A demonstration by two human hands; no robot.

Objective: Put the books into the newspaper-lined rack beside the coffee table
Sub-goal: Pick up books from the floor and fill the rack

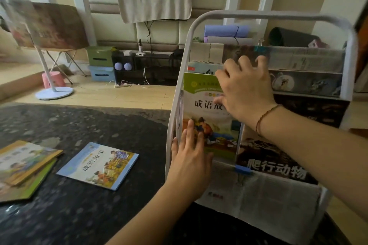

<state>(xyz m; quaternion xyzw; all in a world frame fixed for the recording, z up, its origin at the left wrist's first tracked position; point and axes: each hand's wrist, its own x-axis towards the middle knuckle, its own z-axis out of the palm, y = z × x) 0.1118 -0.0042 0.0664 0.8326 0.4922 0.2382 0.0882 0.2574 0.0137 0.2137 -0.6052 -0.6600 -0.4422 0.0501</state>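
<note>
A white-framed rack (258, 15) lined with newspaper stands at the right of the dark marble coffee table (79, 121). A green book (207, 105) stands upright in a front pocket of the rack. My left hand (191, 157) lies flat against its lower left corner, fingers straight. My right hand (247, 93) covers its upper right corner, thumb on the cover and fingers curled over the top edge. Another book (203, 68) stands behind it, and a dark book (274, 163) sits in the pocket to its right. On the table lie a blue book (99, 165) and a stack of two books (25, 163).
A blue binder clip (243, 171) pins the newspaper to the front pocket's edge. Beyond the table stand a white floor-stand base (53, 92), a pink stool (52, 79), a folding chair, storage boxes (99, 63) and a low black shelf with cables.
</note>
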